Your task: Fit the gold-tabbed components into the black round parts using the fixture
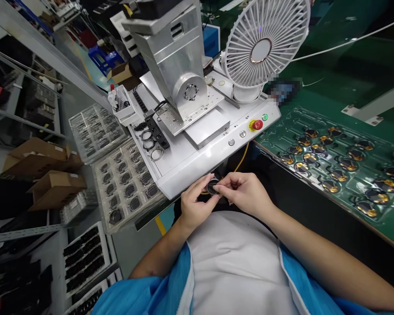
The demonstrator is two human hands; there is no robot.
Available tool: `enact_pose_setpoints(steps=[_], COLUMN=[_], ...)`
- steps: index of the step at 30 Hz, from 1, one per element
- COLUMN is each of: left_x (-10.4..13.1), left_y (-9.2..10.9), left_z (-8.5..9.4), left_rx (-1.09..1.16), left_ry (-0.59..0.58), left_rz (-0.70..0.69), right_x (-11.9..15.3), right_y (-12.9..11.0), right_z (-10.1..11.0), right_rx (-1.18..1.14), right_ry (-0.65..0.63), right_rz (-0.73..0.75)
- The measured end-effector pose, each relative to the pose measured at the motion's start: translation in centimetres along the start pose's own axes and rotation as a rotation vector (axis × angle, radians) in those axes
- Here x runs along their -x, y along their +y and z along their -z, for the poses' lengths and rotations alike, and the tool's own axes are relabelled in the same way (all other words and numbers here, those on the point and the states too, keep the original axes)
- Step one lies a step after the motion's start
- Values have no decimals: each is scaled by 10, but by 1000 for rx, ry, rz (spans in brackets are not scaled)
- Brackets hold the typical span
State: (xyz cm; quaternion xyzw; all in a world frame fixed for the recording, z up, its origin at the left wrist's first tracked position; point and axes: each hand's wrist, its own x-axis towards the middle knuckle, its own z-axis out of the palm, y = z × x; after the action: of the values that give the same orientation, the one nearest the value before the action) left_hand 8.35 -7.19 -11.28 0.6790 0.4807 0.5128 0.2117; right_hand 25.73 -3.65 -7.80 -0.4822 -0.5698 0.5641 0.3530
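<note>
Left hand (197,204) and right hand (251,194) together pinch a small, round black part with a thin silvery rim (212,187), low in front of the white machine base (213,151). It could slip and drop if the fingertips lose that slim edge; bare skin might smudge its face. Around: a boxy metal fixture (167,61), a ribbed plastic fan (261,50), a clear molded tray (121,204) of dark rings (130,190), glossy black-and-amber discs (348,164).

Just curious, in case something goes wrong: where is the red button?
In the head view, the red button sits right of centre on the machine's pale front panel, beside the green-ringed button and below the white fan.
</note>
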Motion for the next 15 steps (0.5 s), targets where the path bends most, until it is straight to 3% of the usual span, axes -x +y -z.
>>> enact_pose_setpoints(steps=[4, 7, 10, 12, 15], left_x=[2, 6, 8, 7, 2], left_y=[-2, -3, -5, -7, -9], left_z=[-2, -6, -10, -11, -9], left_rx=[6, 75, 130, 148, 155], left_ry=[-2, -18, -136, -199, -229], left_rz=[-12, -3, -12, -11, 37], right_x=[-2, -3, 1, 13, 50], right_y=[3, 9, 21, 33, 50], right_z=[0, 4, 25, 56, 123], right_rx=[-52, -174, -286, -241, 55], right_ry=[47, -73, -154, 45, 567], right_rz=[-21, -95, -179, -179, -180])
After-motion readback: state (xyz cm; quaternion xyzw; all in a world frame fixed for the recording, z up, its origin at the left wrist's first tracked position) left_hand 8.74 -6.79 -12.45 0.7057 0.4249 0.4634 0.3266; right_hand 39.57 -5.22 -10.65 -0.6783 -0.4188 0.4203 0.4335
